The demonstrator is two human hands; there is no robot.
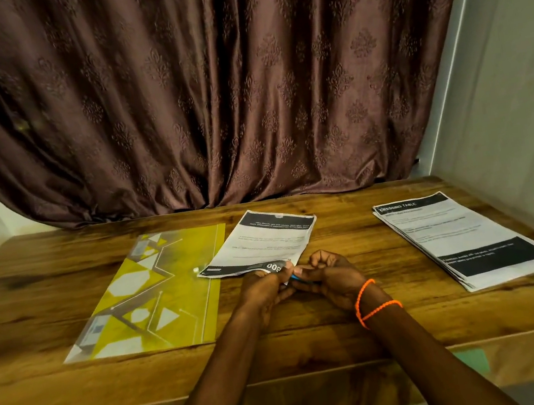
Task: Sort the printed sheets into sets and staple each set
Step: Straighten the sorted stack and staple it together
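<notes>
Printed sheets at mid-worktop, both hands at the near corner.
Grained wooden worktop [348, 339]; white set of printed sheets with black header bands [264, 242], near corner curled up. Left hand [260, 288] pinches that corner; right hand [330, 277], its grip curled around a small blue stapler [295, 278]. Second fanned paper stack [461, 235] lies well right; glossy yellow geometric plastic folder [154, 295] left.

**Folder, curtain and wall around a wooden tabletop**

A wood-grain tabletop [62, 278] carries a yellow plastic folder [155, 298] with white and grey geometric shapes, lying flat at the left with a snap button on its right edge. Behind hangs a brown curtain [207, 90] embossed with a floral pattern. A pale wall [520, 95] stands at right.
</notes>
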